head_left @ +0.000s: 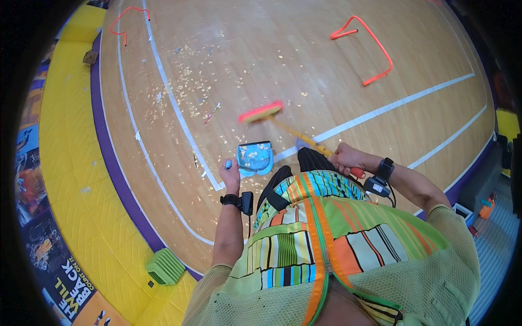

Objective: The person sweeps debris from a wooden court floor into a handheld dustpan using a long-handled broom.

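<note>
My left hand (230, 171) is closed round the handle of a blue dustpan (255, 157), which rests on the wooden floor in front of my feet with its dark-edged mouth facing away from me. Pale bits lie inside the pan. In my right hand (348, 157) is a broom (296, 133) with a yellow stick and a red grip end. Its head, pink-red with a yellowish side, hangs just beyond the dustpan and looks smeared by motion; whether it touches the floor I cannot tell. Pale scraps (187, 70) lie scattered over the floor ahead and to the left.
A striped colourful wrapper-like strip (212, 113) lies left of the broom head. Orange-red hurdles stand at the far right (375, 46) and far left (130, 19). Yellow padding (70, 136) runs along the left edge, with a green ribbed box (165, 267) near it. White lines mark the floor.
</note>
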Demonstrator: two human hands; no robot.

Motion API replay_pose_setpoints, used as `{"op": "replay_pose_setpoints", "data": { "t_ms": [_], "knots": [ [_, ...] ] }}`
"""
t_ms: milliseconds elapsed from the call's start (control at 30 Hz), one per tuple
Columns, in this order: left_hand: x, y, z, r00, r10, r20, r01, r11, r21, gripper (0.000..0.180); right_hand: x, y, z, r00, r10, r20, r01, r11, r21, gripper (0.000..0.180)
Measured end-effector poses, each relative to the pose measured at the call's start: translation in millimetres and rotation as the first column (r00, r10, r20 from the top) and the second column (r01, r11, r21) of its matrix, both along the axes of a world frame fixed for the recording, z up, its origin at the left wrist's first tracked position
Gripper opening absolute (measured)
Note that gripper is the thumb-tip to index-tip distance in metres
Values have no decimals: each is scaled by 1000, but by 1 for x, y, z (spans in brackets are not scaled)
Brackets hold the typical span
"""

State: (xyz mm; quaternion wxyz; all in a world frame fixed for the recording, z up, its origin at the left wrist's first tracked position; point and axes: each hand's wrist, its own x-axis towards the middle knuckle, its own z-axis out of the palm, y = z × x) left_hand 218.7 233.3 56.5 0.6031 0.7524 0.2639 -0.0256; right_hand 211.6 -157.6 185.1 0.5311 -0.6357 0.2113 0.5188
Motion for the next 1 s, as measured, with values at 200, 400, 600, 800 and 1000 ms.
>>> {"op": "replay_pose_setpoints", "data": {
  "t_ms": [200,400,600,800,1000],
  "knots": [
    [-6,14,8,978,206,39,-204,978,-42,10,22,-13,12,962,43,-269,31,964,265,23],
    [-54,52,44,898,441,-2,-440,896,57,10,56,-4,28,976,204,-80,-185,961,205,25],
    [-82,89,56,818,573,45,-574,812,105,9,116,33,-7,997,27,68,-37,987,157,30],
    [-65,148,42,784,615,84,-620,779,88,8,198,98,-12,959,-5,283,-2,1000,22,28],
    [-13,218,23,800,597,62,-598,801,-9,8,254,205,-28,940,50,337,-35,998,-50,20]
  ]
}}
